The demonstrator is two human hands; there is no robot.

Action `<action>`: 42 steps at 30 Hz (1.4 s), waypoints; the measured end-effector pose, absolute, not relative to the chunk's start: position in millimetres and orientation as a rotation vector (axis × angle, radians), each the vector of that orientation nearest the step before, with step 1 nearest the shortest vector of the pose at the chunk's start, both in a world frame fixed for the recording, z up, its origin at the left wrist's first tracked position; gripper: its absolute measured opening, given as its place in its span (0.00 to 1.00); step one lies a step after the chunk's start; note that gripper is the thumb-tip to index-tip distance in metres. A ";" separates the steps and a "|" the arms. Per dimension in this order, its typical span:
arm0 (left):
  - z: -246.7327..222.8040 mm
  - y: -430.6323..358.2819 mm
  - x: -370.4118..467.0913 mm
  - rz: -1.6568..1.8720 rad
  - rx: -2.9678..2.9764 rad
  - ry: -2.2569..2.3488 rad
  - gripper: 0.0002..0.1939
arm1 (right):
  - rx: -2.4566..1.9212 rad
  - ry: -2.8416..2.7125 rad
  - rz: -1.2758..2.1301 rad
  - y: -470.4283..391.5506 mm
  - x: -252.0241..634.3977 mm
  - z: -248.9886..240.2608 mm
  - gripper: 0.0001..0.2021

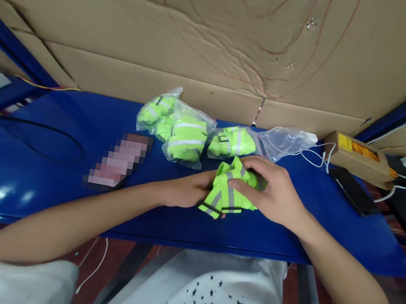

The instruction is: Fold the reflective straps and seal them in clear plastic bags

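Observation:
Both my hands hold a folded neon-yellow reflective vest [233,191] with grey bands and black-edged ends, above the front half of the blue table. My right hand [278,191] grips it from the right, thumb on top and fingers over the far side. My left hand [190,189] holds it from the left and below; most of its fingers are hidden under the fabric. Just behind lies another folded neon bundle [234,143] beside a clear plastic bag [287,141]. To its left are neon bundles in clear bags [186,138], one partly behind another [157,110].
A phone with a blurred screen [118,161] lies on the blue table [55,120] at left, near a black cable [60,133]. At right are a black phone [355,192], a cardboard box [361,159] and white cables [314,158]. Cardboard [170,25] walls the back.

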State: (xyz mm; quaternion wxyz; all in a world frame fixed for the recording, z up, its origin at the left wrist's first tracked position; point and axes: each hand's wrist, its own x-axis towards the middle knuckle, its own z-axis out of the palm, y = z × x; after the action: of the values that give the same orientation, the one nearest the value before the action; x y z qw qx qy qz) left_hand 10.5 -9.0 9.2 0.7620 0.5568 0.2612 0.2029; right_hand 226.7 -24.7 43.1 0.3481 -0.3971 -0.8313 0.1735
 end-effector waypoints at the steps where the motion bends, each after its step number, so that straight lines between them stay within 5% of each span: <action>1: 10.9 -8.1 9.9 0.450 1.202 0.567 0.14 | -0.969 -2.070 0.436 -26.8 225.6 42.5 0.09; 12: -4.5 -8.1 13.3 0.591 1.091 0.429 0.22 | -1.002 -1.544 0.969 -17.8 226.0 29.9 0.13; 26: 3.8 -8.5 3.5 0.512 1.099 0.462 0.17 | -0.981 -2.092 0.027 -23.2 220.7 29.7 0.11; 33: 0.6 -8.9 10.1 0.533 1.102 0.640 0.15 | -1.115 -2.451 -0.024 -20.6 225.4 25.4 0.32; 42: 8.6 -16.6 12.9 0.521 0.983 0.576 0.12 | -1.288 -2.272 0.323 -20.8 221.1 30.3 0.28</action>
State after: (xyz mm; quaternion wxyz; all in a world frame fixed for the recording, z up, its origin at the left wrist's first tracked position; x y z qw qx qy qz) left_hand 12.9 -16.6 8.6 0.8101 0.4600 0.2695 0.2440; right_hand 221.1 -20.8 30.3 0.2521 -0.4737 -0.8354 0.1188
